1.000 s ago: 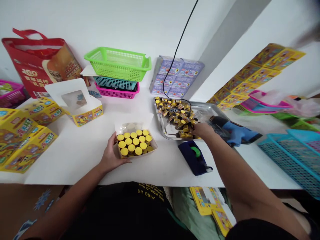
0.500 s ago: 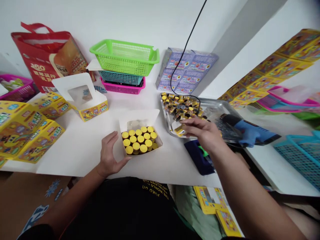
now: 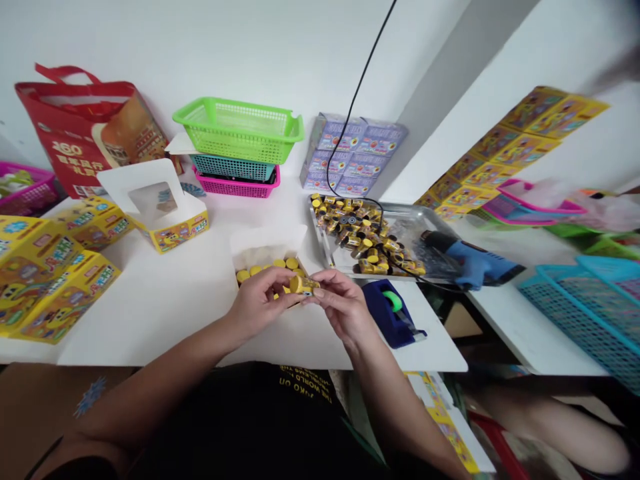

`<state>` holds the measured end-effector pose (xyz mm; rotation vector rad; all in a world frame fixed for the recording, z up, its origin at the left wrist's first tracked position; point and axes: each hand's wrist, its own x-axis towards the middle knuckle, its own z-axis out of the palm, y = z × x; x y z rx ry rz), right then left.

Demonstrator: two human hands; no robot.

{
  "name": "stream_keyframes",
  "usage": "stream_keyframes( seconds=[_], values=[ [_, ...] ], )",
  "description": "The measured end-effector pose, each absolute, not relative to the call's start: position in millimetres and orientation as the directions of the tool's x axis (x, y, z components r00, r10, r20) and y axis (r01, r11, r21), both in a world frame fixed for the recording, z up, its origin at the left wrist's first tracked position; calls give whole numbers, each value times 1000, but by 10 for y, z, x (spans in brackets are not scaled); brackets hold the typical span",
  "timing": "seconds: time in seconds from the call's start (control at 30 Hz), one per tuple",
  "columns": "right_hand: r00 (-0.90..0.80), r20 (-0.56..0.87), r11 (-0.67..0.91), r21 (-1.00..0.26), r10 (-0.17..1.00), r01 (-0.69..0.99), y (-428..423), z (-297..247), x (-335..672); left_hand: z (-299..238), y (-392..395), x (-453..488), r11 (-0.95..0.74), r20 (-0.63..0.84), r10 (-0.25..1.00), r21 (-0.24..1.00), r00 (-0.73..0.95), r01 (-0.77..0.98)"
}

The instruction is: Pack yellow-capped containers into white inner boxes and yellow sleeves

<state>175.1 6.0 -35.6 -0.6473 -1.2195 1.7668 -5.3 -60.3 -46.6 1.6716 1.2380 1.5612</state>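
Observation:
A small printed tub with a yellow cap (image 3: 302, 285) lies on its side between my hands, above the open carton. My left hand (image 3: 256, 300) pinches its capped end with thumb and fingers. At the other end, my right hand (image 3: 346, 307) is closed on it with thumb and fingertips. Behind and below them stands the white-lined carton (image 3: 267, 236), its lid raised, with several yellow-capped tubs (image 3: 280, 263) upright inside. My hands cover the carton's front part. To the right, a metal tray (image 3: 324, 248) bears many loose tubs (image 3: 360, 230) lying in a heap.
A blue heat gun (image 3: 473, 260) rests on the tray's right side, near a black cable (image 3: 345, 127). A navy tape dispenser (image 3: 393, 317) sits right of my hands. Yellow boxes (image 3: 55, 287) stand left; stacked baskets (image 3: 235, 133) and purple boxes (image 3: 355, 157) line the wall.
My right hand has come from the tray to the carton with a tub. My left hand has left the carton's side and now grips that tub too.

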Motion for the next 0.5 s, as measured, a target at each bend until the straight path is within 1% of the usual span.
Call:
stream_keyframes(
  seconds=[0.07,0.13,0.23,0.3,0.37,0.43,0.5],
  values=[
    [-480,57,-136,-924,876,-358,56,-387,1770,-434,-564,-27,-392,411,909,899,-66,194],
    [-471,43,-137,-930,881,-341,51,-415,1788,-391,-542,-1,-370,382,923,915,-44,162],
    [-455,29,-123,-946,890,-300,58,-452,1802,-314,-507,16,-373,377,926,916,2,148],
    [-397,63,-51,-961,916,-271,98,-482,1819,-266,-465,5,-378,381,924,909,17,176],
    [-258,142,80,-968,956,-236,172,-525,1854,-233,-402,-16,-364,376,927,890,11,273],
    [-110,196,172,-966,974,-193,261,-594,1905,-221,-323,-24,-339,365,930,833,25,437],
    [-44,159,150,-975,986,-163,332,-688,1954,-231,-244,1,-309,336,939,722,77,619]
  ],
)
